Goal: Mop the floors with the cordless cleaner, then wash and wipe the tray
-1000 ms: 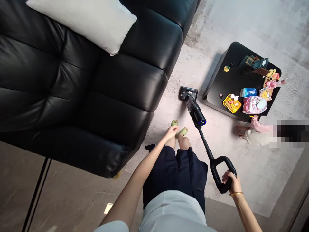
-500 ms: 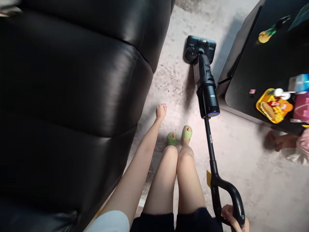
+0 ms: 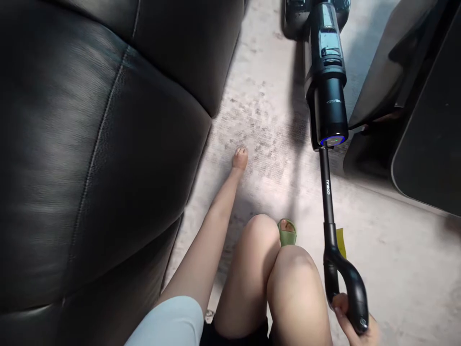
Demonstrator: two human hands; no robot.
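Note:
My right hand [image 3: 346,324] is wrapped round the black loop handle of a stick vacuum cleaner [image 3: 329,105] at the lower right. A thin black pole runs up from the handle to the thick body, which has a purple-lit ring on its end. The vacuum's floor head [image 3: 297,21] rests on the carpet and is partly cut off by the top edge. My left hand [image 3: 240,158] hangs in front of my knees over the carpet, its fingers curled in and nothing visible in them. It touches neither the sofa nor the vacuum.
A black leather sofa [image 3: 144,120] fills the left side. On the right stands a dark table [image 3: 428,149] with a rounded corner, close to the vacuum's body. Pale mottled carpet [image 3: 266,139] runs between them. A green slipper [image 3: 288,235] shows beyond my knees.
The view has shifted forward and closer, with my knees bent more. The vacuum now sits higher in view, its head partly cut off. The food toys on the table have left view.

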